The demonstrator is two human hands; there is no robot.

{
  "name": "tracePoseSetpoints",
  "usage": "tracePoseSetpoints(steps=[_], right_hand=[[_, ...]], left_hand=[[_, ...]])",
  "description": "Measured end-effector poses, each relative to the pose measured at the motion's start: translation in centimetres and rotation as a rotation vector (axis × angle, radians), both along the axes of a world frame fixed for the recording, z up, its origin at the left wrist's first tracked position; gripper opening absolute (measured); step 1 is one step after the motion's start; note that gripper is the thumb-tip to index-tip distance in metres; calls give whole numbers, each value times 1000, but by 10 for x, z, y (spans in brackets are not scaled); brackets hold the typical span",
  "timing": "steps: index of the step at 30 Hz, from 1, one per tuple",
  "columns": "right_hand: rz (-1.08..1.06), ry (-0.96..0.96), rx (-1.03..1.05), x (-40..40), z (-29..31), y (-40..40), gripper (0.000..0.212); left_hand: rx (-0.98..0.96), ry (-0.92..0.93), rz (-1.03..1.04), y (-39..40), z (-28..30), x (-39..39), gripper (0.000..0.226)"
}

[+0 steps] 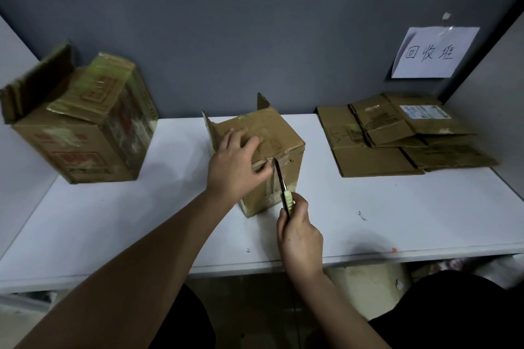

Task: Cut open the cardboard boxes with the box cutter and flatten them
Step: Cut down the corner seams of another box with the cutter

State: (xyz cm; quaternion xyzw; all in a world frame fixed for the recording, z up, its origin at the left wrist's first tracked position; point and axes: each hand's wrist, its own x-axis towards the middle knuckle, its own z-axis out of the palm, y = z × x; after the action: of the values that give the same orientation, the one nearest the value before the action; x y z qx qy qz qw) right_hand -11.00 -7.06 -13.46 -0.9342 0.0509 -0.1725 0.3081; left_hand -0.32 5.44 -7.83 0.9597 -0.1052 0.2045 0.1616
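A small taped cardboard box stands in the middle of the white table, two flaps sticking up at its far side. My left hand presses flat on its top near the front edge. My right hand grips a box cutter with a pale green handle. The blade tip touches the tape at the box's top front edge, beside my left thumb.
A larger printed box with raised flaps stands at the left. A pile of flattened boxes lies at the right, under a paper sign on the grey wall. The white table has side partitions on both sides.
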Motion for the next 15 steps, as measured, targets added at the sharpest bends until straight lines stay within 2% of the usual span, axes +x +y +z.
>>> tracePoseSetpoints(steps=[2, 15], right_hand=[[-7, 4, 1, 1, 2, -1, 29], [-2, -11, -15, 1, -3, -1, 26]], left_hand=[[-9, -16, 0, 0, 0, -1, 55], [-5, -21, 3, 1, -2, 0, 48]])
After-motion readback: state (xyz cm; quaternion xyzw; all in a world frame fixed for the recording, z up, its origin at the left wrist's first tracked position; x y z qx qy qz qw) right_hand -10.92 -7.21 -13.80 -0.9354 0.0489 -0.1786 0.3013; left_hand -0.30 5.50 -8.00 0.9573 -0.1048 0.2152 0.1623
